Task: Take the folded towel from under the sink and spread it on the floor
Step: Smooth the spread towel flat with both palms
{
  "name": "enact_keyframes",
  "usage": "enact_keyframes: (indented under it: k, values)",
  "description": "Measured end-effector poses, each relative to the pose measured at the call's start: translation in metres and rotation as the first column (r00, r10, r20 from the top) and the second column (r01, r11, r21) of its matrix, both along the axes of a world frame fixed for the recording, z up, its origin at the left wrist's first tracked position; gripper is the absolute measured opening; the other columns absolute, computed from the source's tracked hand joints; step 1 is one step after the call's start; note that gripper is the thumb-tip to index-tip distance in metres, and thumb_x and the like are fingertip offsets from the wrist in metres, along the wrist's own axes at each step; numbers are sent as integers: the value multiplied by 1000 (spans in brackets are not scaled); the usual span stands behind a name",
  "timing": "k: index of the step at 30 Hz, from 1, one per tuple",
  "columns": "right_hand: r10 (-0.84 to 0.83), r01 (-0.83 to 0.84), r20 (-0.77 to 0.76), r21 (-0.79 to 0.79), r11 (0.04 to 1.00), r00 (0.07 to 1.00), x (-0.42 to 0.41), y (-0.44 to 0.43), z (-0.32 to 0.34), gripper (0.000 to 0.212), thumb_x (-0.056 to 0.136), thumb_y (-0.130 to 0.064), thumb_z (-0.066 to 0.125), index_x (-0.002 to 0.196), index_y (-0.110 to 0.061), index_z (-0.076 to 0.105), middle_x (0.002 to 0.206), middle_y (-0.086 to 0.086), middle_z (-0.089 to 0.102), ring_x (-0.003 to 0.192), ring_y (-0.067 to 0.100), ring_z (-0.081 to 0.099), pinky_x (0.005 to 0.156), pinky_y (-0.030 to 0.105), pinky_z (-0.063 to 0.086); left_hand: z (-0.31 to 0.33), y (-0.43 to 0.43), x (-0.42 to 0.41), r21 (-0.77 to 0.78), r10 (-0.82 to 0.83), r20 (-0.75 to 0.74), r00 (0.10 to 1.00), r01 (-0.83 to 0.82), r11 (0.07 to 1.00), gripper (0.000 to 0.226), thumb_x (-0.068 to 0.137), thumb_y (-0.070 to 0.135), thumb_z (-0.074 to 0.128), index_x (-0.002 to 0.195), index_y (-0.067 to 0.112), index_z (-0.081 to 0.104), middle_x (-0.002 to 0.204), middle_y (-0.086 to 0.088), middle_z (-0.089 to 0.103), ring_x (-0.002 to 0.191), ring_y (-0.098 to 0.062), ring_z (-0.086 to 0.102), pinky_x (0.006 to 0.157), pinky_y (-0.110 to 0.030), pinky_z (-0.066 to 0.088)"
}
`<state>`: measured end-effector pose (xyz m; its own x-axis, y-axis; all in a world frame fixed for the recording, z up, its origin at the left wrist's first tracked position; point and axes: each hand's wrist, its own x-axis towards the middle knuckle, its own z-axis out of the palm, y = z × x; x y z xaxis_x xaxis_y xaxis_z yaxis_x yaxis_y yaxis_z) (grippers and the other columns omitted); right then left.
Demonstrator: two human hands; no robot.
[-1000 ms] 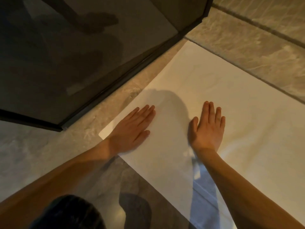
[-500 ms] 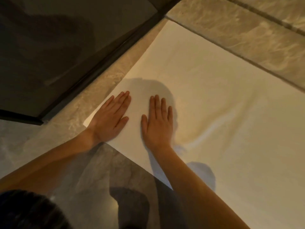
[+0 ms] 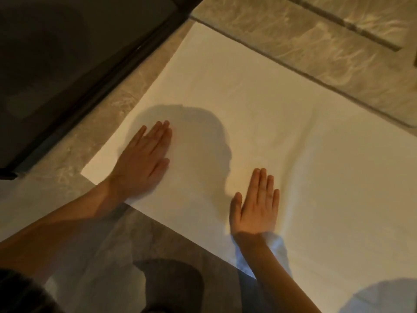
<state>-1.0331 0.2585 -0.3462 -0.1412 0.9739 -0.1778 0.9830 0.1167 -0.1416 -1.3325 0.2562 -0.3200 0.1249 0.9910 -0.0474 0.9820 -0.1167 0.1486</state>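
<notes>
A bathroom: marble-tiled floor (image 3: 316, 48) beside a dark glass shower door (image 3: 79, 64).

Both forearms are bare to the frame's edge, with no sleeves, watch, rings or bracelets visible. The bare left hand (image 3: 141, 164) and bare right hand (image 3: 256, 210) are ungloved, their short fingernails without visible polish.

matt white cloth towel (image 3: 259, 114), faintly creased; glossy veined stone floor (image 3: 316, 48); smooth dark glass panel (image 3: 67, 53).
</notes>
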Motion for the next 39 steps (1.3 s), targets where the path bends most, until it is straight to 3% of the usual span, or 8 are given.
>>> enact_keyframes:
  k: [4, 10, 16, 20, 22, 26, 32, 39]
  values:
    - [-9, 9, -19, 15, 1000, 1000, 2, -1, -3, 67, 100, -46, 15, 157, -14, 0, 164, 2, -5, 151, 19, -7, 122, 39, -1, -6, 64, 99, 130, -308, 75, 948, 297, 946, 61, 102, 35, 24, 156, 6, 15, 164, -11, 13, 152, -21, 6, 123, -42, 8]
    - [-8, 9, -87, 14, 1000, 996, 11, -3, -2, 65, 101, -47, 14, 157, -18, 2, 164, 0, -2, 151, 15, -6, 122, 34, -4, -28, 95, 116, 38, -346, 51, 937, 345, 938, 61, 101, 34, 24, 155, 8, 19, 163, -12, 17, 151, -22, 10, 123, -43, 10]
    - [-238, 236, -28, -46, 971, 971, 78, -25, 18, 64, 100, -44, 11, 155, -19, -8, 162, -4, -15, 150, 12, -13, 123, 41, 5, -29, 96, 116, 70, -353, 49, 934, 349, 934, 59, 101, 33, 22, 154, 5, 22, 163, -12, 19, 151, -24, 14, 122, -44, 14]
    - [-134, 153, -285, 45, 987, 949, 14, 29, 38, 64, 99, -39, 21, 155, -7, 16, 162, 8, 13, 151, 24, 8, 122, 37, 3, -28, 95, 115, 78, -353, 52, 934, 349, 934, 59, 102, 32, 25, 154, 5, 21, 163, -12, 18, 151, -23, 13, 122, -44, 13]
    - [-40, 62, -320, 58, 996, 947, -28, 72, 39, 60, 101, -34, 26, 154, -5, 21, 161, 11, 19, 150, 26, 12, 122, 38, 4, -28, 96, 116, 83, -357, 41, 933, 353, 932, 58, 101, 30, 29, 153, 3, 26, 161, -13, 23, 150, -24, 16, 122, -45, 15]
    - [67, -68, -157, -1, 998, 985, -28, 112, 15, 59, 104, -38, 16, 157, -13, 6, 164, 3, 4, 151, 21, 0, 122, 38, -1, -29, 96, 114, 70, -339, 45, 940, 336, 939, 59, 102, 34, 25, 153, 4, 24, 161, -13, 24, 151, -22, 15, 122, -43, 13]
    - [-194, 197, -41, 80, 977, 980, 103, 99, 7, 65, 99, -40, 17, 156, -10, 11, 163, 6, 12, 151, 21, 8, 122, 39, 5, -28, 95, 112, 61, -335, 48, 941, 332, 941, 60, 103, 37, 20, 156, 8, 16, 165, -8, 14, 152, -19, 7, 123, -41, 9]
    - [-172, 174, -30, 72, 982, 985, 135, 93, 10, 66, 100, -45, 11, 157, -13, 6, 165, 2, 6, 151, 17, 1, 123, 39, 5, -26, 95, 118, 56, -319, 93, 943, 315, 947, 63, 101, 38, 22, 155, 6, 19, 164, -10, 17, 152, -20, 9, 123, -41, 8]
